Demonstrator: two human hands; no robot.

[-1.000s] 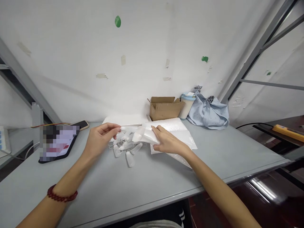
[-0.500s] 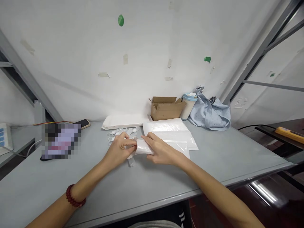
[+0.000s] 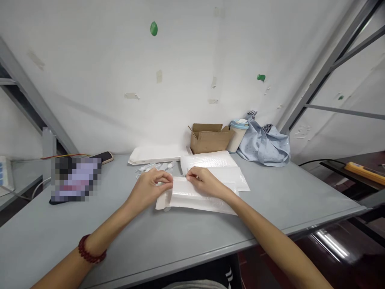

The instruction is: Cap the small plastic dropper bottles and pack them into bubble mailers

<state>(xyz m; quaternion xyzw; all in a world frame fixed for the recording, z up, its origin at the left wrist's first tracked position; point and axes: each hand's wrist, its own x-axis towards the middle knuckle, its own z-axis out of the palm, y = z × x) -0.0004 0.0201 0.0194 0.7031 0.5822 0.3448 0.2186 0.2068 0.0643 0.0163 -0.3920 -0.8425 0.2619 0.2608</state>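
Observation:
A white padded mailer point(image 3: 198, 199) lies near the middle of the grey table, its top edge lifted. My left hand point(image 3: 152, 184) pinches the mailer's upper left corner between thumb and fingers. Along the same edge, a little to the right, my right hand point(image 3: 206, 181) has its fingertips closed on the mailer. Behind it rests another white padded mailer point(image 3: 219, 160). Several small clear and white pieces point(image 3: 148, 167) lie behind my left hand, partly hidden by it.
At the back stand a flat white stack point(image 3: 156, 153), an open cardboard box point(image 3: 210, 141), a lidded cup point(image 3: 237, 136) and a light blue cloth bag point(image 3: 264, 144). A blurred phone-like object point(image 3: 76, 180) and a dark phone point(image 3: 105, 157) lie left on the grey table point(image 3: 120, 249).
The mailer, bunched between my hands before, is now spread flatter and extends further toward the front. My right hand has shifted its grip to the top edge, with its fingers drawn together.

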